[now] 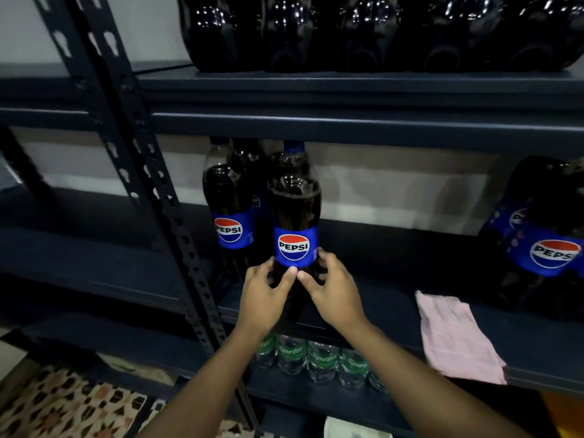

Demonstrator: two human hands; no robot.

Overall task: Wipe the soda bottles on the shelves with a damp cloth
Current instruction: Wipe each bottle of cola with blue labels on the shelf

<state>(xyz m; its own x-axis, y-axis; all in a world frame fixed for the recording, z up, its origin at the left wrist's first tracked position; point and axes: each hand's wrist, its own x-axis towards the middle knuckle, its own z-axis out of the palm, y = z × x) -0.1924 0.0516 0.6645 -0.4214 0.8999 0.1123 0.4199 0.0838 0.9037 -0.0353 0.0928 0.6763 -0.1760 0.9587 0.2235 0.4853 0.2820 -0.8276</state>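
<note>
Both arms bare, reaching forward and up, converging. Left forearm enters low centre, right forearm from lower right. Left hand and right hand sit side by side, backs to the camera, wrists roughly straight. Both grip the lower body of one Pepsi bottle, fingers curled round its sides. Thumb tips nearly meet on its front, just under the label. Right fingertips touch the label's right edge.

A: Where are the hands?
B: The left hand and right hand both grip the front Pepsi bottle just below its label.
A: And the cloth?
B: The pink cloth lies well right of that bottle; Sprite bottles stand beneath it.
</note>
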